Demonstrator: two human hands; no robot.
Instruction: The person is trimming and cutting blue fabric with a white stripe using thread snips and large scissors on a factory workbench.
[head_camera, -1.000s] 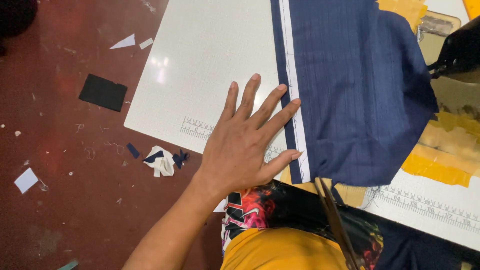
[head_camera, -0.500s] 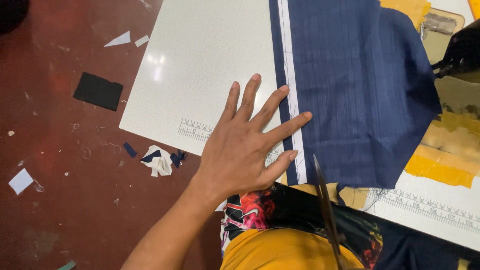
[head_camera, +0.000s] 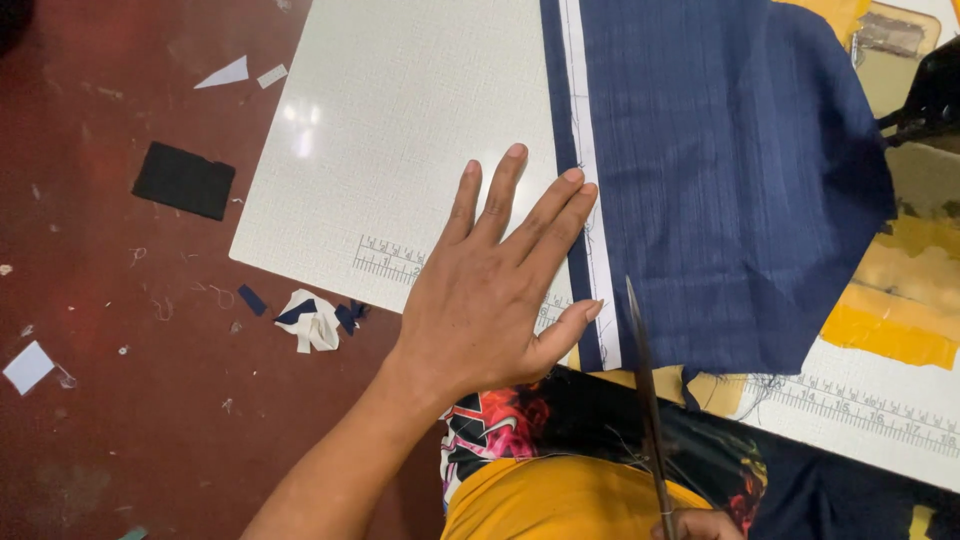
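Two hands on one cut: left hand (head_camera: 480, 300) flat by the strip (head_camera: 585, 190), right hand (head_camera: 705, 524) on scissors (head_camera: 645, 400).

Navy strip w/ white edge lies along the cloth (head_camera: 730, 180) on the white board (head_camera: 400, 130), running top to bottom. Left fingers (head_camera: 548, 215) spread and pressed flat; index and middle tips rest on the strip, thumb touches it lower down. Scissors point up at the cloth's bottom edge, just right of the thumb. Right hand mostly out of frame, grip can't tell. Risk, as I judge it: blade so near the thumb could nick it; light pressure could let the strip slide, cut wanders. Scraps (head_camera: 315, 318) and a black patch (head_camera: 183, 180) lie on the red floor (head_camera: 120, 420) left of board.
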